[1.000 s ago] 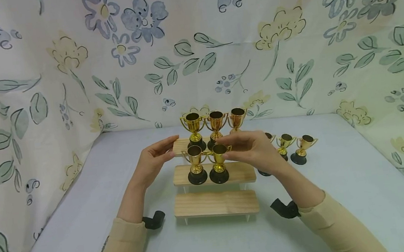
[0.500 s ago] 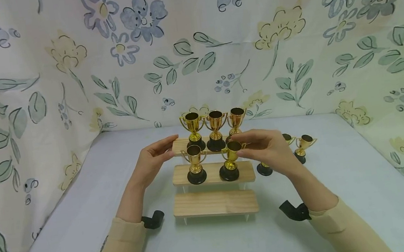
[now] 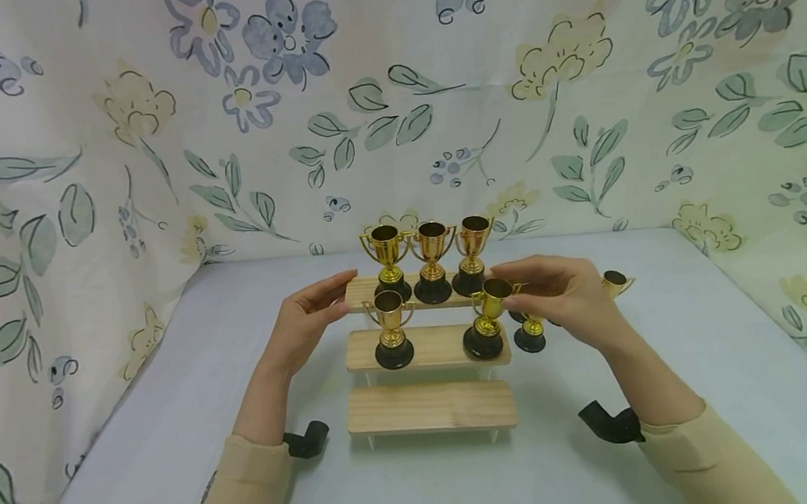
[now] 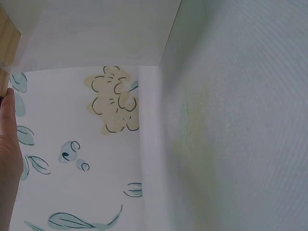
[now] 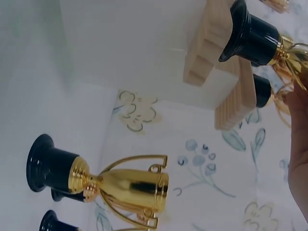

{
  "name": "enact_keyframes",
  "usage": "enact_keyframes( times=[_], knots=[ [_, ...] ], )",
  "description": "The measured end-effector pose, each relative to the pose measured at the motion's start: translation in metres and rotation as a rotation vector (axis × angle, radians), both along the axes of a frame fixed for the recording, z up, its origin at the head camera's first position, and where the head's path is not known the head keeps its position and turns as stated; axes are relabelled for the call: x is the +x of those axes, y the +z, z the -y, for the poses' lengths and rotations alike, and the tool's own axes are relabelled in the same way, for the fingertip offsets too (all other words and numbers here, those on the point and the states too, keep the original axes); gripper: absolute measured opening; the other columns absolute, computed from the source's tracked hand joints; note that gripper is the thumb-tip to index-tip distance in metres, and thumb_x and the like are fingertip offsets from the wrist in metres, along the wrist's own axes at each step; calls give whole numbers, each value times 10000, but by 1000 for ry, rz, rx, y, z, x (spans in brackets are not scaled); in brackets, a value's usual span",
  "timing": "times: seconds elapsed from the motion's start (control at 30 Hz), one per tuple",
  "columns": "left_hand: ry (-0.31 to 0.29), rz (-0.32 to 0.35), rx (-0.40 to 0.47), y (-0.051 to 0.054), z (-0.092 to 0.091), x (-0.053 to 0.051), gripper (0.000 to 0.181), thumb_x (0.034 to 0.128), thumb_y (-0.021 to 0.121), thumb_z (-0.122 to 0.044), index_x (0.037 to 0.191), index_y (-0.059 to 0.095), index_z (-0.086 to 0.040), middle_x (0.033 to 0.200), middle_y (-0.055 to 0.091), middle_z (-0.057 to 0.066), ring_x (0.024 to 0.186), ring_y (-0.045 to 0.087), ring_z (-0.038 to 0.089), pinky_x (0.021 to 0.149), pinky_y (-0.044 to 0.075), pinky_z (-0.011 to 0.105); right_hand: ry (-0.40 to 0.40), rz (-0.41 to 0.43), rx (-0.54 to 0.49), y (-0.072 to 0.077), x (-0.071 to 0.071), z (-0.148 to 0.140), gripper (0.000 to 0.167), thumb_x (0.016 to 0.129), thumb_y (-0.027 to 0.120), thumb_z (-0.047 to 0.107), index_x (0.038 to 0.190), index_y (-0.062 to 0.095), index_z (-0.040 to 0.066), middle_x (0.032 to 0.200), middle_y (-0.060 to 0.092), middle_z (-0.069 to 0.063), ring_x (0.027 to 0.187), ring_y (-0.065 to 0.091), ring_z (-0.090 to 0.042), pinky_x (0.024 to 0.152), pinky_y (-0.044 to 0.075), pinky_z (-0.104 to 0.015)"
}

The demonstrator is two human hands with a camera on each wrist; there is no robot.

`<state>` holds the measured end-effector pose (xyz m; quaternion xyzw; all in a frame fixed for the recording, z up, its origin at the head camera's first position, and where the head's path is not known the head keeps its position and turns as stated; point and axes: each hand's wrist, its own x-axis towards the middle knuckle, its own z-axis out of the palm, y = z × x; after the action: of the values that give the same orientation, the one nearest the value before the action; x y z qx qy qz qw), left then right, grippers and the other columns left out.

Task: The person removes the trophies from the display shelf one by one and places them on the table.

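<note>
A stepped wooden display stand with three boards stands mid-table. At the left end of its top board, my left hand grips the edge between thumb and fingers; in the left wrist view a finger lies against the wood. My right hand pinches a small gold trophy cup by its bowl and handle side. That cup leans slightly, its black base at the right end of the middle board. Another gold trophy stands upright toward that board's left end.
Three trophies stand in a row on the top board. On the table right of the stand are more trophies, partly hidden behind my right hand; one gold trophy shows large in the right wrist view. A floral curtain hangs behind.
My right hand has moved the pinched trophy rightward along the middle board, from beside the left trophy to the board's right end. My left hand has stayed at the top board.
</note>
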<state>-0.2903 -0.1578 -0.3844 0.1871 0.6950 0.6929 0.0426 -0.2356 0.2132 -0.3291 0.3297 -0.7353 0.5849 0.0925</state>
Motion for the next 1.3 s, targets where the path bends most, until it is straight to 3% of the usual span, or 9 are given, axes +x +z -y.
enact_keyframes(
  times=[0.2, 0.4, 0.8, 1.3],
  knots=[
    [-2, 3, 2, 0, 0, 0, 559, 921, 688, -109, 1439, 496, -27, 1511, 505, 60, 1312, 523, 10, 1077, 455, 144, -36, -9, 14, -1, 0, -12, 343, 820, 722, -97, 1153, 651, -136, 1113, 732, 171, 912, 735, -23, 709, 613, -191],
    [-3, 7, 4, 0, 0, 1, 562, 923, 688, -117, 1443, 492, -31, 1519, 497, 58, 1337, 504, 23, 1085, 445, 140, -32, 14, -30, -2, -2, -25, 342, 822, 702, -125, 1161, 665, -105, 1101, 745, 141, 953, 733, -33, 773, 611, -187],
    [-8, 6, 11, 0, 0, 1, 560, 925, 684, -112, 1443, 490, -28, 1520, 494, 65, 1312, 523, 11, 1076, 455, 142, -152, 53, -35, -11, -2, -52, 338, 825, 709, -108, 1159, 685, -62, 1090, 743, 146, 885, 727, -25, 743, 607, -172],
    [-15, -1, 15, 0, 1, 0, 563, 924, 686, -112, 1444, 487, -22, 1501, 516, 33, 1298, 532, -1, 1072, 458, 141, -171, 106, -84, -20, -7, -88, 326, 826, 698, -124, 1141, 707, -41, 1050, 769, 105, 842, 732, -57, 706, 599, -163]
  ],
)
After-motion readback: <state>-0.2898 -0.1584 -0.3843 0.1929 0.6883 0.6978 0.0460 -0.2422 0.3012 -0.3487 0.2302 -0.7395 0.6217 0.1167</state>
